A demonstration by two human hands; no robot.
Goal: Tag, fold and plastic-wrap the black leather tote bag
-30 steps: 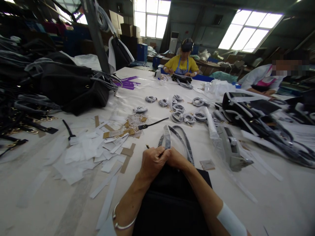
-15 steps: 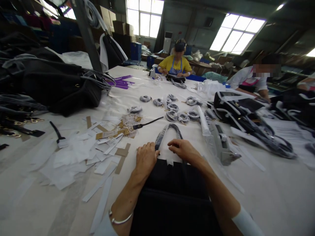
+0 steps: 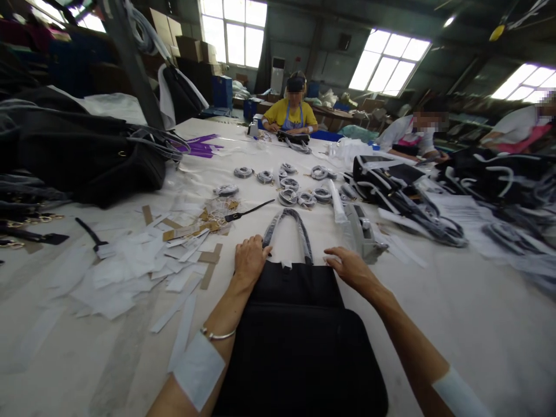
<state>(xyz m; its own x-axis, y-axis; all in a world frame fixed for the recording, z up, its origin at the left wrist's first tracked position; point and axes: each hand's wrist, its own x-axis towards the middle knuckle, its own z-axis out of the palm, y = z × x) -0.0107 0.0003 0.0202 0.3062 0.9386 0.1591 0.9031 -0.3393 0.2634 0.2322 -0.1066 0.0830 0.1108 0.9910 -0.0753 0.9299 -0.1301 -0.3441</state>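
A black handbag (image 3: pixel 299 353) lies flat in front of me, its plastic-wrapped handle (image 3: pixel 304 234) looping away from me. My left hand (image 3: pixel 251 260) is closed on the bag's upper left corner, thumb beside the left foot of the handle; its fingertips are partly hidden. Just off the upper right corner is my right hand (image 3: pixel 351 269), fingers apart and pointing at the bag, with nothing seen in them. Beyond the handle lies a black strap with a tag-shaped end (image 3: pixel 249 211). Several wrapped coiled straps (image 3: pixel 287 197) are spread farther back.
White paper scraps (image 3: pixel 125 266) and brown card strips (image 3: pixel 211 266) cover the left side. A grey tape dispenser (image 3: pixel 365 231) stands to the right. Black bags are heaped left (image 3: pixel 87 145) and right (image 3: pixel 391 185). A person in yellow (image 3: pixel 289 116) and others work across the table.
My right hand has moved off the handle area to the right, beside the bag's corner. The bag shows more of its lower part. My view has turned slightly right.
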